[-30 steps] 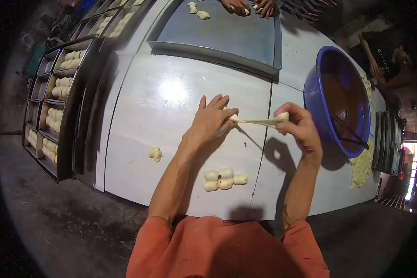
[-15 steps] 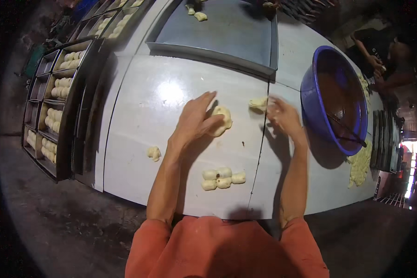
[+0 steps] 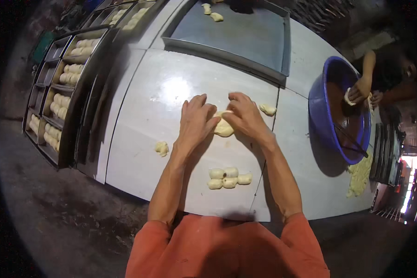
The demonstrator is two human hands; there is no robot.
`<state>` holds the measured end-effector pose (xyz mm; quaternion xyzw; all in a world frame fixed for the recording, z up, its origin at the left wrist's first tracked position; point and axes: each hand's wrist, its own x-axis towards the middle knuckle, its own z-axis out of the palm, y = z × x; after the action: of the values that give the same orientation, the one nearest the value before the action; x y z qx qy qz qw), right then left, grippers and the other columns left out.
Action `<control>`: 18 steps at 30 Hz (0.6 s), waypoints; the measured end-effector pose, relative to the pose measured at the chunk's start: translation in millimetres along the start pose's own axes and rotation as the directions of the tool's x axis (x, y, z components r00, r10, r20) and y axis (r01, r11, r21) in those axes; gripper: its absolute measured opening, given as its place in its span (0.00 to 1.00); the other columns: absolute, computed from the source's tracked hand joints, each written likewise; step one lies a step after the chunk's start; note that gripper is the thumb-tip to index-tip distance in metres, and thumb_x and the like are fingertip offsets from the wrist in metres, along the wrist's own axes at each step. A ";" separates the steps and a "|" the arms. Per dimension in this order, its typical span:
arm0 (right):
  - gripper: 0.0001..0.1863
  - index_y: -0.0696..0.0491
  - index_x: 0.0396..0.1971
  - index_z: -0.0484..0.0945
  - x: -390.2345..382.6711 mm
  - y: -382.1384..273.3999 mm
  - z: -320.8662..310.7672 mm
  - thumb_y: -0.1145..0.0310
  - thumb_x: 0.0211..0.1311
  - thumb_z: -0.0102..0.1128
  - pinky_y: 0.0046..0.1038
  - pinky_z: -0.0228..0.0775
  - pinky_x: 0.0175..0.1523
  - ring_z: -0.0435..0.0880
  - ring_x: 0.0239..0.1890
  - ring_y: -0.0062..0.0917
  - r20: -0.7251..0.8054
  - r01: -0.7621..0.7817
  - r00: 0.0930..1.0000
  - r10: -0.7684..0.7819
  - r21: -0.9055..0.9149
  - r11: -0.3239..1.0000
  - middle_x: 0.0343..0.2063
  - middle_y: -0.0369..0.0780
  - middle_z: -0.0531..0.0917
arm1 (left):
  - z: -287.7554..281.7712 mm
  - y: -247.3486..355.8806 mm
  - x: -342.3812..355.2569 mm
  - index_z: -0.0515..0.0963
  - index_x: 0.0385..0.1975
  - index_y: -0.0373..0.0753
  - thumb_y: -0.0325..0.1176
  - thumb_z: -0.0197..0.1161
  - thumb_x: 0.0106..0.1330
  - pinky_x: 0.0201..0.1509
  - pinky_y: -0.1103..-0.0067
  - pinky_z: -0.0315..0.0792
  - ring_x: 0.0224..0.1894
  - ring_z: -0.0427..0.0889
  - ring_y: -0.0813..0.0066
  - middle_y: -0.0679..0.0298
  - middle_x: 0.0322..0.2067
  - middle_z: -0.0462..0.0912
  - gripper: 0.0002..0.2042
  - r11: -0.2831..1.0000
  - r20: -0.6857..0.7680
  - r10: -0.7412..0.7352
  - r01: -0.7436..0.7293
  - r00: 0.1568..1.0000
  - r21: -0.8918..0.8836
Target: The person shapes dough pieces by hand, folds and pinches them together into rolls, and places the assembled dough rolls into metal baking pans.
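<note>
The left hand point(image 3: 195, 119) and right hand point(image 3: 249, 118) touch the dough point(image 3: 224, 129) between them. From it, a scrap point(image 3: 268, 110) lies at two o'clock, a lump point(image 3: 161, 148) at eight, rolls point(image 3: 229, 182) at six, a tray point(image 3: 231, 30) at twelve, a basin point(image 3: 319, 111) at three, tins point(image 3: 47, 72) at nine.

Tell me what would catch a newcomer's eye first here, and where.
The blue-purple basin at the right stands out first. In the centre, the left hand and right hand touch a lump of dough on the white table. Metal trays holding pale dough rolls stand at left.
</note>
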<state>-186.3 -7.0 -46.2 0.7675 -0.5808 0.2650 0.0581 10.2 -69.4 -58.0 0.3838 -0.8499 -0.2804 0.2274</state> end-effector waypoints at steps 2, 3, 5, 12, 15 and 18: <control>0.15 0.58 0.40 0.77 1.2 -7.2 -16.0 0.60 0.64 0.59 0.29 0.71 0.36 0.79 0.32 0.24 0.541 -0.728 0.686 0.487 0.502 0.468 0.29 0.39 0.81 | -5.9 7.6 -3.2 0.83 0.38 0.36 0.39 0.70 0.58 0.70 0.49 0.52 0.66 0.66 0.50 0.49 0.58 0.74 0.14 1.000 -0.035 -0.006 0.006 0.999 -0.001; 0.15 0.56 0.41 0.76 -3.0 -3.6 -16.2 0.60 0.64 0.59 0.25 0.65 0.31 0.73 0.27 0.18 0.505 -0.693 0.715 0.484 0.605 0.393 0.23 0.34 0.77 | -4.1 2.9 -2.2 0.84 0.37 0.37 0.39 0.68 0.59 0.71 0.49 0.51 0.66 0.65 0.49 0.49 0.59 0.74 0.13 1.000 0.015 0.022 -0.022 1.000 0.017; 0.17 0.56 0.45 0.76 -3.0 -3.9 -21.5 0.60 0.63 0.60 0.24 0.66 0.32 0.75 0.28 0.18 0.516 -0.708 0.696 0.499 0.610 0.356 0.24 0.35 0.78 | -5.3 13.9 -2.3 0.82 0.37 0.37 0.40 0.62 0.66 0.73 0.49 0.48 0.62 0.71 0.50 0.49 0.52 0.80 0.12 0.997 0.002 0.074 -0.074 0.997 -0.018; 0.23 0.57 0.42 0.83 -2.6 6.1 -25.6 0.50 0.62 0.66 0.34 0.74 0.45 0.81 0.40 0.28 0.613 -0.741 0.657 0.438 0.421 0.523 0.36 0.42 0.83 | -14.3 31.0 10.7 0.74 0.49 0.35 0.39 0.56 0.73 0.50 0.70 0.76 0.41 0.84 0.62 0.52 0.39 0.84 0.14 0.788 0.316 -0.174 0.324 0.933 -0.523; 0.16 0.58 0.42 0.81 -5.8 6.8 -28.7 0.59 0.66 0.63 0.27 0.75 0.43 0.82 0.39 0.22 0.608 -0.743 0.667 0.431 0.586 0.323 0.36 0.40 0.83 | -7.4 26.5 9.3 0.70 0.57 0.35 0.42 0.62 0.69 0.47 0.70 0.76 0.41 0.83 0.63 0.51 0.39 0.84 0.23 0.776 0.318 -0.149 0.310 0.936 -0.550; 0.14 0.57 0.43 0.80 -4.8 -0.2 -32.3 0.62 0.66 0.63 0.21 0.73 0.42 0.81 0.38 0.20 0.602 -0.739 0.637 0.482 0.654 0.161 0.36 0.37 0.82 | -1.2 30.5 7.1 0.76 0.55 0.34 0.41 0.63 0.64 0.41 0.68 0.77 0.34 0.85 0.60 0.52 0.30 0.85 0.23 0.833 0.174 -0.077 0.159 0.982 -0.530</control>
<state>-198.0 10.0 -20.9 0.4035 -0.6218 0.4178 -0.5253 -9.3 -58.6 -36.1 0.3343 -0.7250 -0.5496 0.2463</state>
